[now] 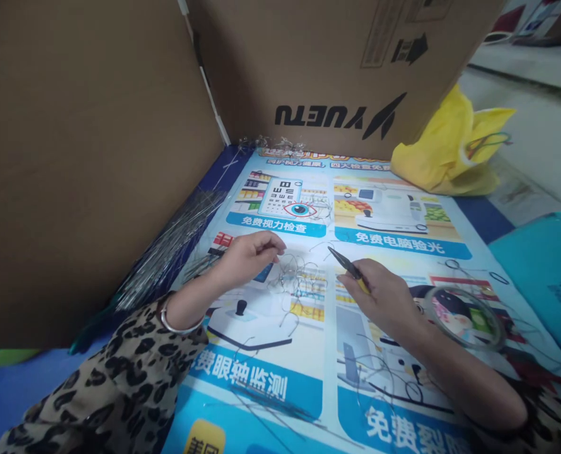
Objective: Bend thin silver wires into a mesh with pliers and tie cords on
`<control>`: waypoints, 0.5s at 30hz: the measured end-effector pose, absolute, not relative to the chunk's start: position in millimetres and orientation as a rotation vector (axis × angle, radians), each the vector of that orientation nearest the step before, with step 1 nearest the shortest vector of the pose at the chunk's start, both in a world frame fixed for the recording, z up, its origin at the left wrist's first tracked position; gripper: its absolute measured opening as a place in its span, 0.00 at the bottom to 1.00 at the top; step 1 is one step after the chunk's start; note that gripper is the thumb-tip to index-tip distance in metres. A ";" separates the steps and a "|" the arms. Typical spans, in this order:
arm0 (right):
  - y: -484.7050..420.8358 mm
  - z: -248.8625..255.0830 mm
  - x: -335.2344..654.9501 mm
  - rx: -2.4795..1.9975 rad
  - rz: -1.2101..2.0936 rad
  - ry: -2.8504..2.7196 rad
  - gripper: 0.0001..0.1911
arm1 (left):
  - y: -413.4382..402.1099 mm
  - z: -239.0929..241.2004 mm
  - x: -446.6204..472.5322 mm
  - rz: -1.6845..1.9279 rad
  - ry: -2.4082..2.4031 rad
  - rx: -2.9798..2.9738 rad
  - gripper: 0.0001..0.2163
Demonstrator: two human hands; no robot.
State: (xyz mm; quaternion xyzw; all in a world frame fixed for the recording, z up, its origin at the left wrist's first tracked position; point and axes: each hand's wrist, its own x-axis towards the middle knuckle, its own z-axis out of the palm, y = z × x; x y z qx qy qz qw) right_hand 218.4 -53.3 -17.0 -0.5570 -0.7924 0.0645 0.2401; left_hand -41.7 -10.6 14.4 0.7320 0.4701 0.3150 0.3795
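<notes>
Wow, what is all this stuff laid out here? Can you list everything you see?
Cardboard boxes: two, brown, standing at the back and left.
Poster: one, blue with pictures, flat under everything.
Straight wires: a bundle, silver, beside the left box.
Bent wire: a tangle, silver, centre.
Plastic bag: one, yellow, back right.
Round container: one, clear, right.
Pliers: one, dark with yellow handle, in the right hand.
Bracelet: one, silver, left wrist.
Left hand: fingers pinching the bent wire.
Right hand: closed on the pliers.

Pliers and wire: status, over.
Left hand pinching bent wire. Right hand gripping pliers, tips pointed toward it. Straight wire bundle lies left, apart from both hands.
</notes>
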 end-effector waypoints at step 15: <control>-50.9 -17.4 217.4 -1.534 0.215 -2.181 0.12 | -29.0 34.2 -43.0 0.408 0.974 2.258 0.14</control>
